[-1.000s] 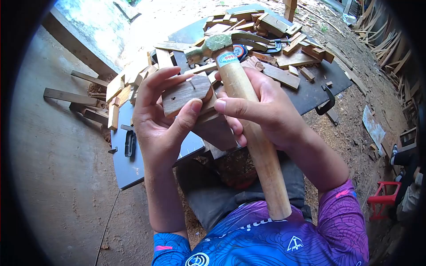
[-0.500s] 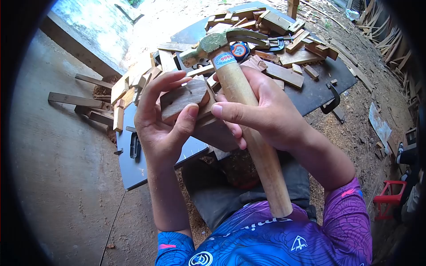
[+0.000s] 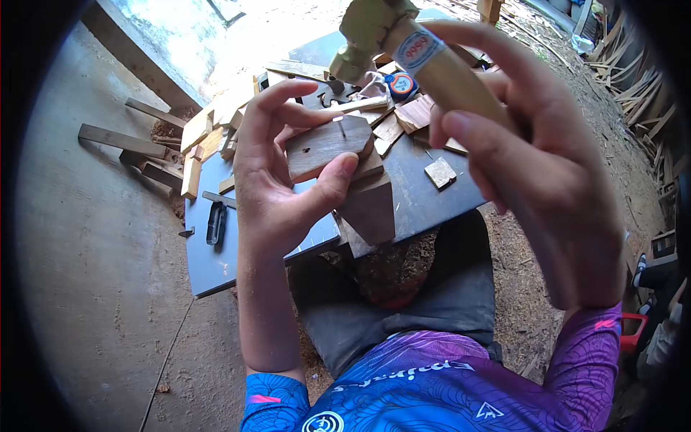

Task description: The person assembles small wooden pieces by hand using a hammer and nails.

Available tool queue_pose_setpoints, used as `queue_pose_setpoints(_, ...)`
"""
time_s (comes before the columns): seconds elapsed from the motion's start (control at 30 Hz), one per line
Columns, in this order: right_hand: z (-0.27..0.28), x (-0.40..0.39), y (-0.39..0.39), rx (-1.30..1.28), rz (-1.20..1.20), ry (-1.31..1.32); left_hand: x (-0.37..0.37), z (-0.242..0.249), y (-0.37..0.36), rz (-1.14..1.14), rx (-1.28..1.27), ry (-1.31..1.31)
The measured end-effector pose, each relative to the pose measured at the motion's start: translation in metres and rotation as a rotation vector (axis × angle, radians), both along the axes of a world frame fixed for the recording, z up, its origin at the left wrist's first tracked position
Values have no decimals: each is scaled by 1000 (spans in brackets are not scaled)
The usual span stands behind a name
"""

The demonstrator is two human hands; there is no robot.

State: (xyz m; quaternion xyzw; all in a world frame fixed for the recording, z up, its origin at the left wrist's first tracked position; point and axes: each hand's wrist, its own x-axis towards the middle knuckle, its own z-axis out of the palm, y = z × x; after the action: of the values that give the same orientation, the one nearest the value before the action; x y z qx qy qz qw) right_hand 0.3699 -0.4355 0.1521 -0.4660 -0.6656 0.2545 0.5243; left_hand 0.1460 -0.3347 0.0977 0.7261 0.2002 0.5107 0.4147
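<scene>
A small wooden block (image 3: 325, 147) with a nail (image 3: 340, 127) standing in its top sits between the thumb and curled fingers of the left hand (image 3: 277, 183), which grip it. The right hand (image 3: 547, 173) is closed around a hammer (image 3: 403, 43), its head above the block. Below the fingers lies a grey workbench (image 3: 216, 263) strewn with wood scraps (image 3: 209, 129).

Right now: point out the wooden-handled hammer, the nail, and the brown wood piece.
wooden-handled hammer (image 3: 439, 68), head view, on handle below label
nail (image 3: 341, 127), head view, on shaft
brown wood piece (image 3: 324, 147), head view, on top face
</scene>
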Motion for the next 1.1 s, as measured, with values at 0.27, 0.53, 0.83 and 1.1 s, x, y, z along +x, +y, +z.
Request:
queue_pose_setpoints(0.27,48,-16,-25,8,-100,-113,8,-4,-3,-16,-107,-77)
queue_pose_setpoints(0.53,76,-32,-40,22,-244,-242,13,-5,-9,-44,-167,-150)
queue_pose_setpoints(0.83,85,-40,-37,-181,-123,-301,12,-13,1,-63,-136,-122)
queue_pose_setpoints(1.1,69,-46,-42,-53,-238,-341,13,-16,6,-62,-7,-80)
